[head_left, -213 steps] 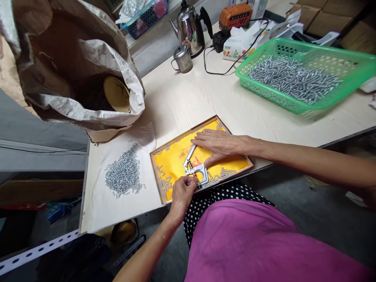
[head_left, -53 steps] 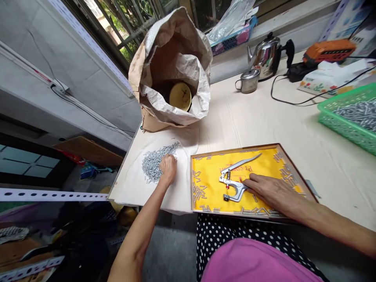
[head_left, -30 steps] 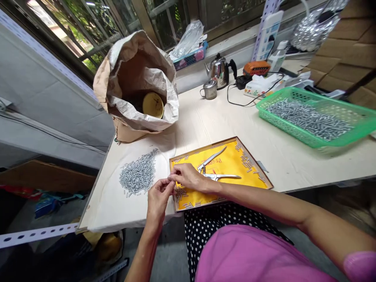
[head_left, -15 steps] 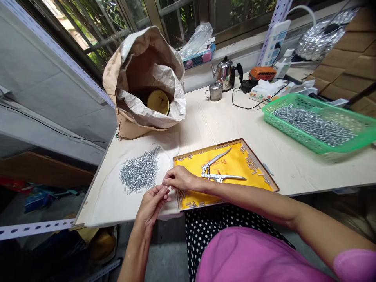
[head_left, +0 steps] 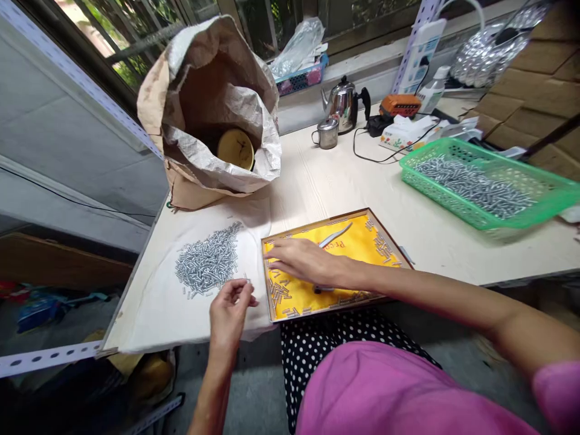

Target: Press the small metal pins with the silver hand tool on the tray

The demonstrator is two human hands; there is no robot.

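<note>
My left hand [head_left: 232, 305] is closed in a pinch above the white cloth [head_left: 163, 320], with a small silver metal pin [head_left: 246, 278] showing at its fingertips. My right hand [head_left: 303, 260] reaches over the shallow tray with a yellow lining [head_left: 335, 232], palm down and fingers stretched toward its left rim. It covers much of the silver hand pliers [head_left: 335, 234]; one handle shows beyond it. Small metal pins [head_left: 278, 293] lie in the tray below my right fingers, with more along the other edges. Left of the tray, a heap of silver pins [head_left: 206, 263] rests on the cloth.
A large open paper sack [head_left: 154, 115] stands at the back left with a round yellowish object inside. Behind the tray are a metal cup [head_left: 327, 134] and a kettle [head_left: 343, 103]. A green basket [head_left: 453, 208] of metal pieces sits at the right, near an orange battery [head_left: 400, 106].
My hands have parted. The right moved from the left hand to over the tray's left part, its fingers straightening and hiding most of the pliers. The view shifted slightly.
</note>
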